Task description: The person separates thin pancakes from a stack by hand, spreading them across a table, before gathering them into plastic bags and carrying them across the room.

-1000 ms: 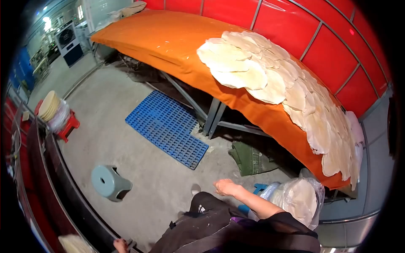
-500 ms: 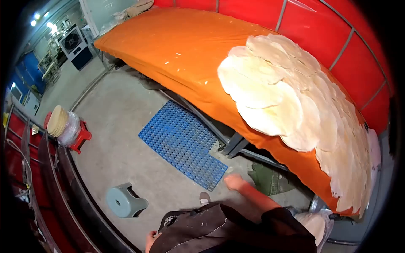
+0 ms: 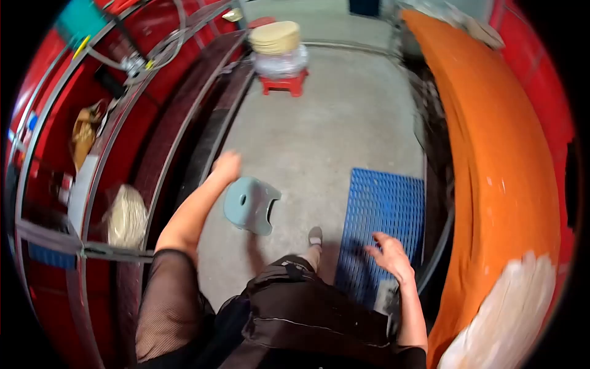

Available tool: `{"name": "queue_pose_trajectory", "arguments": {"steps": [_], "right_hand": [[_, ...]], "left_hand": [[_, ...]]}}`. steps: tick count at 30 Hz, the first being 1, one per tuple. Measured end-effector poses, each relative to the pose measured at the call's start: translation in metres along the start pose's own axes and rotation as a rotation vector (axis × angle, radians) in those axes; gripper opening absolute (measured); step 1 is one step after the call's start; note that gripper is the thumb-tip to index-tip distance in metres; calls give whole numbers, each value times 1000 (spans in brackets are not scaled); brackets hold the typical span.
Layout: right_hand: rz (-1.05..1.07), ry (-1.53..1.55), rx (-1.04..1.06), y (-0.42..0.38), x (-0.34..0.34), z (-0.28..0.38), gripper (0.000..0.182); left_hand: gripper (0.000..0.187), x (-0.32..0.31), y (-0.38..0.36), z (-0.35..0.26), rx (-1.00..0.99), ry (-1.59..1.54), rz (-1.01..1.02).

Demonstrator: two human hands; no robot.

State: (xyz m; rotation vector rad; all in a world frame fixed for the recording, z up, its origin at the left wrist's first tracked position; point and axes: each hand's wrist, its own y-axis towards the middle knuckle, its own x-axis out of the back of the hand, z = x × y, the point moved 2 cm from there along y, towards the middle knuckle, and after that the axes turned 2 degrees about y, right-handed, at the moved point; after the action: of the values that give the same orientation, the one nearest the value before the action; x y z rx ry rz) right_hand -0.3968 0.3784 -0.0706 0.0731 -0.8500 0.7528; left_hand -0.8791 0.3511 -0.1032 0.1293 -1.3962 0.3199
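Note:
My left hand (image 3: pixel 228 165) is stretched forward above a grey-green plastic stool (image 3: pixel 236 212). It is smeared by motion, and its fingers cannot be made out. Over the blue plastic floor mat (image 3: pixel 387 209), my right hand (image 3: pixel 392 255) hangs with its fingers apart and nothing in them. To the right runs a long table under an orange cloth (image 3: pixel 491 154). Thin pale round sheets (image 3: pixel 507 313), like flatbread, overlap at its near end, partly cut off by the view's edge.
Ahead, a stack of pale round discs (image 3: pixel 275 38) rests on a plastic-wrapped bundle over a red stool (image 3: pixel 284 83). Metal-framed shelves (image 3: pixel 178 132) line the left side, with a bagged pale stack (image 3: pixel 127 216) on one. Grey concrete floor (image 3: pixel 332 123) lies between.
My view has swung left, bringing the shelves closer into sight and most of the pale sheets out of it. My left arm has risen forward; the right hand's fingers have spread from a fist.

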Motion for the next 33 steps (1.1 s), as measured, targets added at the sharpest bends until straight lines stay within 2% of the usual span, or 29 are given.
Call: {"name": "queue_pose_trajectory", "arguments": {"steps": [1,2,3,4,7,8,9,10,11,12,14,16,17,18,20,21,22,24,25,26,28,29,30,31,32,33], "right_hand": [[-114,48,4,34,11,11,43],[-151,173,-6,65,29,44,44],[-224,257,46,94,40,73,42],[-252,427,157,123,40,100,43],[134,967,258,176,28,192,55],[275,1005,331,182,23,215,59],[473,1006,211,186,25,238,61],[644,1222,184,190,11,247,62],[780,1296,224,191,26,265,66],[768,1359,269,193,25,263,68],[800,1332,208,206,40,261,71],[1115,1246,-87,229,67,251,69],[1036,1171,50,245,74,250,66],[1046,1101,114,263,82,245,62],[1144,1245,16,303,96,234,53],[1102,1151,209,329,116,227,43],[1159,1136,191,351,133,221,31],[876,1160,563,383,177,216,21],[758,1015,878,407,199,217,15],[544,1036,1194,429,216,219,15],[706,997,1264,462,241,216,15],[921,964,1179,477,244,206,19],[1025,1015,1106,491,244,198,17],[947,986,1213,502,245,195,13],[871,956,1318,514,251,191,10],[1274,955,1115,530,262,191,6]], "left_hand": [[27,26,44,-19,-76,-31,3],[24,47,79,-37,-171,-61,-164],[22,69,113,-57,-171,-58,-103],[22,76,139,-69,-230,-121,-171],[23,92,208,-89,-350,14,-153],[24,91,224,-89,-357,67,-145],[25,89,237,-89,-366,124,-133],[27,86,247,-88,-383,180,-115],[31,69,263,-84,-364,221,-170],[31,65,272,-78,-352,231,-68],[30,62,288,-66,-337,244,109],[24,40,302,-56,-300,301,61],[25,27,315,-53,-293,269,126],[26,13,329,-49,-288,238,194],[25,-16,353,-47,-244,287,202],[22,-14,362,-50,-240,285,163],[20,-12,375,-50,-224,275,179],[17,-11,405,-70,-214,219,244],[16,-10,425,-85,-218,170,288],[14,-11,444,-109,-233,116,333],[12,-15,486,-171,-279,-40,423],[11,-13,504,-208,-314,-131,460],[10,-7,521,-249,-366,-230,473],[10,-2,535,-285,-414,-327,429],[6,-16,549,-326,-509,-517,32],[8,0,562,-361,-511,-585,62]]}}
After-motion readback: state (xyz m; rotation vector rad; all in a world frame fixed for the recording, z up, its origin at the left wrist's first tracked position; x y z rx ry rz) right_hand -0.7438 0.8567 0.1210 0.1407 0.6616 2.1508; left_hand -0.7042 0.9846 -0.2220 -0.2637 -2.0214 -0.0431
